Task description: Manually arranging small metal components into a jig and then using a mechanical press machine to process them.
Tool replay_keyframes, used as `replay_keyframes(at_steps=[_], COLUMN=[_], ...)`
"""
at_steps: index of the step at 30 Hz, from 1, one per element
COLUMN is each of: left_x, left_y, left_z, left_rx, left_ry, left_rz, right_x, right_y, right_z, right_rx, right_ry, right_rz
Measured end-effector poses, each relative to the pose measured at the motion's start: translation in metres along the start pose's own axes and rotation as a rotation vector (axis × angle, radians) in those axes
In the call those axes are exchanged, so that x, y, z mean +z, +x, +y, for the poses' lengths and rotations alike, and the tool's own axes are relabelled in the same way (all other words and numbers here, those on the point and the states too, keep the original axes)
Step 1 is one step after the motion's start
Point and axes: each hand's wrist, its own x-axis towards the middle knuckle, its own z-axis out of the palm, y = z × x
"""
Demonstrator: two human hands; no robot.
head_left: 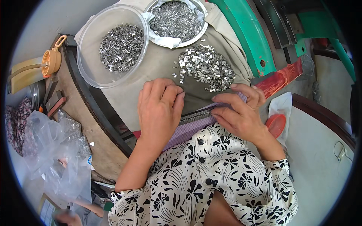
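My left hand [160, 111] is closed, thumb and forefinger pressed together over the olive-grey cloth [156, 62]. Whatever it pinches is too small or hidden to make out. My right hand [241, 113] has thumb and forefinger brought close at the right end of a narrow strip of small grey metal pieces in a row [194, 117]. The other fingers arch above; anything between the tips cannot be told apart. Purple checked fabric [190, 131] lies under the strip, at my lap. Just beyond both hands sits a loose pile of small shiny metal pieces [207, 67].
Beyond my left hand stands a clear round plastic tub [83, 62] of dark metal bits. A lined bowl [205, 28] of slim metal pieces is beside it. Green machine frame [245, 34] rises at right, near a red plastic dish [276, 125]. Clear plastic bags [56, 150] lie left.
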Motion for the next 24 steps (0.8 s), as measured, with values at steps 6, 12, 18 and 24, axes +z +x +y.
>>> replay_keyframes(at_steps=[6, 12, 18, 24], left_x=[0.000, -0.001, -0.011, -0.028], left_y=[0.001, -0.001, -0.015, -0.043], left_z=[0.002, 0.001, -0.004, -0.004], left_rx=[0.009, 0.036, 0.025, 0.021], left_ry=[0.001, 0.008, -0.069, -0.156], left_rz=[-0.034, -0.052, -0.010, -0.059], right_x=[-0.005, -0.001, 0.004, 0.004], right_y=[0.001, 0.003, 0.004, -0.009], right_z=[0.002, -0.004, -0.009, -0.011], right_rx=[-0.005, -0.042, -0.063, -0.190], right_ry=[0.006, -0.051, -0.085, -0.336], right_rz=[-0.020, -0.049, -0.068, 0.051])
